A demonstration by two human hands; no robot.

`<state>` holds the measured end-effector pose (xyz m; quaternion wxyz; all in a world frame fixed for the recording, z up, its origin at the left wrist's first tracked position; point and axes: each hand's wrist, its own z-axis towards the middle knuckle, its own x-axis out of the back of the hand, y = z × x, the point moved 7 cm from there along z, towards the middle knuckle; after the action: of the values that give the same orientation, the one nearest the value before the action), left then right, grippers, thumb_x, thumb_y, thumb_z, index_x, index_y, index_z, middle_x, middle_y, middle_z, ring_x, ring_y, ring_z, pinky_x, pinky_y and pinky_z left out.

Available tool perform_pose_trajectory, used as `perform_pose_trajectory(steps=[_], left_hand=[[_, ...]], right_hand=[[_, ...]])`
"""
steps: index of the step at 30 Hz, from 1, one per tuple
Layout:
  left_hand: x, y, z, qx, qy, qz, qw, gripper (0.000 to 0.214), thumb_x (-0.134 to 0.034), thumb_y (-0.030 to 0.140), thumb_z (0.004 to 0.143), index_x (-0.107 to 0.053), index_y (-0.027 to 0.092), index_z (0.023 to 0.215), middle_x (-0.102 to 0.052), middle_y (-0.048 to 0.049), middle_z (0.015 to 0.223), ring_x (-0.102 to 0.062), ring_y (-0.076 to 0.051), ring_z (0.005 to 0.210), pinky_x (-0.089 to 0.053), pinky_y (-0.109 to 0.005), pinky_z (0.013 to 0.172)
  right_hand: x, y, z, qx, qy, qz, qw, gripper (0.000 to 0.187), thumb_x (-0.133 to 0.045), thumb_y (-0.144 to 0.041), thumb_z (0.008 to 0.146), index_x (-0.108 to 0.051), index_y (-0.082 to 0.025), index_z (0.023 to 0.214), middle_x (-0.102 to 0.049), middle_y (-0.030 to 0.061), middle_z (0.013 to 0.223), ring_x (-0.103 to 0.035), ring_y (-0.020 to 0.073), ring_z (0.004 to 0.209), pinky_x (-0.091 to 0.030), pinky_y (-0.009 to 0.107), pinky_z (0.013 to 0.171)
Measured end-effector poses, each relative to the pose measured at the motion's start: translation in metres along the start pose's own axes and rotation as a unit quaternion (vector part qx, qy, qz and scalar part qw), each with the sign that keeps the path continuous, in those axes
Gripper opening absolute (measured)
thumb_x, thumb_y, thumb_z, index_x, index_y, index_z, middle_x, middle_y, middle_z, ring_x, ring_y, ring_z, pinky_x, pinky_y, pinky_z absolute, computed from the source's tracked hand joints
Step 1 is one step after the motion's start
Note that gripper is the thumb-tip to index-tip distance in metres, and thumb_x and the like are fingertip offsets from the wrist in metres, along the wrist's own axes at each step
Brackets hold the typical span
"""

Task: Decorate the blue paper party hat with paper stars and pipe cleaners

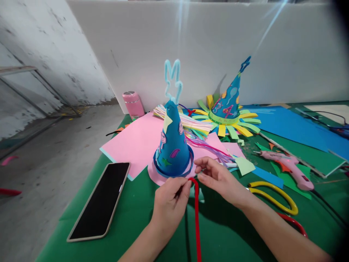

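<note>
My left hand (173, 196) pinches a red pipe cleaner (196, 218) between thumb and forefinger near its bent upper end. The rest of its length hangs down toward the bottom of the view. Close by on the right, my right hand (215, 178) has its fingers loosely curled and apart, with no clear grip on the stem. Just beyond both hands stands a blue paper cone hat (174, 145) with stickers, a blue band around its base and a pink sheet beneath. A light-blue pipe cleaner shape (173, 82) rises from its tip.
A phone (100, 200) lies at left on the green tabletop (71, 225). Behind are a pink flask (133, 104), pink paper (131, 142), a bundle of pipe cleaners (188, 122) and another decorated cone hat (227, 102). Yellow-handled scissors (275, 194) and a pink glue gun (289, 167) lie right.
</note>
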<state>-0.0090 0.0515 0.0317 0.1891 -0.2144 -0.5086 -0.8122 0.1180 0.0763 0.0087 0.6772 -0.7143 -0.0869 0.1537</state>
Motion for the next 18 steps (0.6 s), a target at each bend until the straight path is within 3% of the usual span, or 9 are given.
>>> perform_pose_trajectory(steps=[5,11,18], left_hand=[[-0.007,0.005,0.002,-0.009,-0.077,-0.086,0.993,0.015,-0.051,0.015,0.077,-0.061,0.014,0.066,-0.056,-0.0015,0.060,-0.052,-0.010,0.056,-0.042,-0.019,0.053],[-0.001,0.012,0.005,-0.059,-0.071,-0.080,0.993,0.013,-0.053,0.011,0.075,-0.066,0.015,0.075,-0.059,-0.0096,0.097,-0.058,-0.012,0.075,-0.047,-0.021,0.069],[0.000,0.023,0.002,-0.134,-0.054,-0.083,0.986,0.017,-0.052,0.003,0.073,-0.064,0.014,0.078,-0.066,-0.0055,0.077,-0.061,-0.011,0.075,-0.048,-0.018,0.070]], right_hand=[[0.006,-0.001,0.000,0.014,0.035,0.012,0.999,0.017,-0.058,-0.031,0.077,-0.052,-0.019,0.087,-0.047,-0.0023,0.074,-0.045,0.0080,0.066,-0.039,0.021,0.061],[0.001,0.001,0.001,0.022,0.026,-0.038,0.999,0.019,-0.062,-0.028,0.074,-0.049,-0.018,0.084,-0.048,-0.0018,0.075,-0.046,0.0093,0.068,-0.039,0.021,0.061],[-0.009,-0.001,-0.003,0.001,-0.006,-0.045,0.999,0.017,-0.062,-0.023,0.073,-0.050,-0.018,0.084,-0.046,-0.0032,0.072,-0.041,0.0076,0.062,-0.035,0.020,0.056]])
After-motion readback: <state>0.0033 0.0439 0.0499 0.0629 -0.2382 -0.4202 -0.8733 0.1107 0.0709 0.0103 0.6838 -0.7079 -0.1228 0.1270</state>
